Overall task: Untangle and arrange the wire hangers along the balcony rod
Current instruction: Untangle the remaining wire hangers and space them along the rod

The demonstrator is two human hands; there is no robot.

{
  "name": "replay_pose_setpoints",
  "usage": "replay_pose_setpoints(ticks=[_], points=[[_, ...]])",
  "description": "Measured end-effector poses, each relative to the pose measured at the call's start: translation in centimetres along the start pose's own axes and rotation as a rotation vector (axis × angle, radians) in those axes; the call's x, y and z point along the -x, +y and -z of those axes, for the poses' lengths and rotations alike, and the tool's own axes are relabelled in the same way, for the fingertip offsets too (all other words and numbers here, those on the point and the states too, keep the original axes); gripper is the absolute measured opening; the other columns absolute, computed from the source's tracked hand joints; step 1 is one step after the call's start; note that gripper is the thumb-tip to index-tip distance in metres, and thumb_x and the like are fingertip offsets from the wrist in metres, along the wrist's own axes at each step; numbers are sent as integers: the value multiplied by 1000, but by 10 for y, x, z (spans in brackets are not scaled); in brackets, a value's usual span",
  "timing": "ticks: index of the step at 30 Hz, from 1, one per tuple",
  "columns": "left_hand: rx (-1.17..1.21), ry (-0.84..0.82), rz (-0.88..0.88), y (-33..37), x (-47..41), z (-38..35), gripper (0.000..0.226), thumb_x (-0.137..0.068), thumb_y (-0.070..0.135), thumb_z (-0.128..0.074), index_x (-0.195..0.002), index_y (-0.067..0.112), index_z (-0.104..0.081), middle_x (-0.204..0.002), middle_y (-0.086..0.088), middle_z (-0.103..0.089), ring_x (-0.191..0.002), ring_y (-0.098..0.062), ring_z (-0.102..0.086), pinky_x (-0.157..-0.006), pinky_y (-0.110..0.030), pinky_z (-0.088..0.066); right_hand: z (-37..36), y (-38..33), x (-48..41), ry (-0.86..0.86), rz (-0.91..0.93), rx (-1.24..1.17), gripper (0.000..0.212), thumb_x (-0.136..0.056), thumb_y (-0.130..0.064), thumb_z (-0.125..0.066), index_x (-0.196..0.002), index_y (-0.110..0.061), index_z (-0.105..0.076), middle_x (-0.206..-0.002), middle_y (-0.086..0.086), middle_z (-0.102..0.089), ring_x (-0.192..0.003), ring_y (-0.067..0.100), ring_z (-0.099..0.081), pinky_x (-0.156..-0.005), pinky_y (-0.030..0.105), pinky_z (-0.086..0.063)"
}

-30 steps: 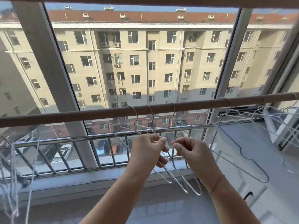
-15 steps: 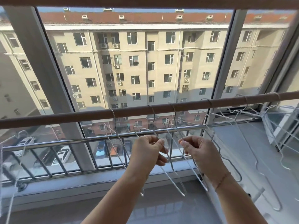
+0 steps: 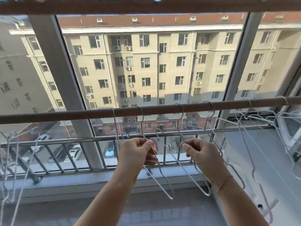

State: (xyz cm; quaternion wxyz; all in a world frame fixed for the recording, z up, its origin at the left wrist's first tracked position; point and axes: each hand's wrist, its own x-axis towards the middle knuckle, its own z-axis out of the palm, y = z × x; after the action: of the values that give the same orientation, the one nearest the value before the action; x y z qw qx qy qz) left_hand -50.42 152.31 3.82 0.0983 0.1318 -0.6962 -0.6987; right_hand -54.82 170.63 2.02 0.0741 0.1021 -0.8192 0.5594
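A brown balcony rod (image 3: 68, 115) runs across the view at mid height. Several thin white wire hangers hang from it by their hooks. My left hand (image 3: 136, 154) pinches the shoulder wire of one hanger (image 3: 160, 172) hooked near the rod's middle. My right hand (image 3: 201, 154) pinches the neighbouring hanger (image 3: 197, 181) hooked a little to the right. The two hands are about a hand's width apart. Another hanger (image 3: 116, 128) hangs just left of my left hand. More hangers (image 3: 254, 121) crowd the rod's right end, overlapping one another.
Behind the rod stands a metal railing (image 3: 65, 141) in front of a big window with grey frames (image 3: 53, 66). A grey sill (image 3: 73, 181) runs below. A bunch of tangled hangers (image 3: 9, 154) hangs at the far left. An apartment block fills the view outside.
My hands have drawn apart, sliding the two held hangers away from each other along the rod. The view has tilted upward a little.
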Motion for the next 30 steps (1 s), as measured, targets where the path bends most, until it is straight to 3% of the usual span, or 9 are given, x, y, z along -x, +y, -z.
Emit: replay_pose_setpoints(ticks=[4, 7, 11, 15, 19, 23, 25, 27, 30], points=[[14, 13, 4, 4, 10, 2, 12, -89, 16, -60, -89, 5, -64, -73, -16, -70, -48, -23, -66, -48, -28, -56, 3, 1, 2, 54, 52, 145, 5, -84, -22, -65, -86, -20, -68, -68, -4, -62, -54, 1, -53, -53, 9, -41], [2, 50, -25, 6, 20, 11, 13, -89, 19, -60, -91, 7, -64, -79, -17, -71, -50, -23, -66, -50, -29, -57, 9, -5, 8, 159, 125, 237, 19, -83, -25, -64, -100, -16, -66, -82, -1, -60, -65, 11, -54, -62, 20, -42], [2, 175, -129, 11, 37, 36, 14, -88, 19, -60, -95, 7, -63, -75, -15, -70, -49, -22, -64, -46, -29, -55, 11, -33, 27, 238, 289, 214, 19, -83, -17, -64, -101, -18, -66, -83, -11, -54, -69, 7, -54, -61, 8, -39], [-70, 443, -288, 14, 53, 81, 10, -88, 18, -60, -93, 10, -64, -68, -9, -70, -52, -22, -65, -47, -30, -56, -11, -65, 49, 97, 392, 63, 18, -82, -17, -65, -94, -29, -64, -80, -11, -62, -78, -4, -57, -60, 0, -40], [-170, 720, -351, 8, 62, 139, 8, -88, 18, -62, -91, 14, -67, -73, -7, -67, -64, -26, -60, -57, -33, -53, -51, -79, 64, -64, 426, 23, 16, -82, -16, -66, -94, -26, -66, -78, -12, -61, -73, 2, -59, -58, 4, -43], [-301, 874, -351, 5, 68, 193, 9, -86, 25, -62, -94, 21, -63, -79, -4, -65, -72, -29, -62, -70, -51, -57, -88, -83, 70, -67, 405, 91, 20, -83, -16, -64, -103, -18, -61, -75, -7, -52, -65, -4, -57, -51, 2, -39], [-327, 888, -339, 5, 67, 212, 17, -87, 23, -61, -103, 16, -62, -87, -7, -65, -80, -32, -63, -75, -51, -56, -105, -83, 70, -42, 368, 161, 31, -83, -19, -64, -113, -19, -56, -83, -3, -50, -60, 2, -56, -53, 6, -40], [-376, 868, -322, 6, 62, 229, 31, -88, 21, -60, -117, 11, -59, -101, -7, -65, -89, -27, -64, -81, -40, -54, -123, -81, 70, -16, 312, 232, 40, -83, -22, -64, -121, -18, -51, -99, -1, -52, -72, 9, -55, -68, 19, -43], [-465, 802, -322, 5, 52, 250, 38, -89, 18, -59, -125, 8, -54, -105, -4, -63, -95, -19, -60, -83, -30, -48, -146, -81, 70, 22, 222, 292, 42, -83, -24, -63, -121, -15, -49, -104, 1, -58, -81, 20, -56, -74, 30, -41]])
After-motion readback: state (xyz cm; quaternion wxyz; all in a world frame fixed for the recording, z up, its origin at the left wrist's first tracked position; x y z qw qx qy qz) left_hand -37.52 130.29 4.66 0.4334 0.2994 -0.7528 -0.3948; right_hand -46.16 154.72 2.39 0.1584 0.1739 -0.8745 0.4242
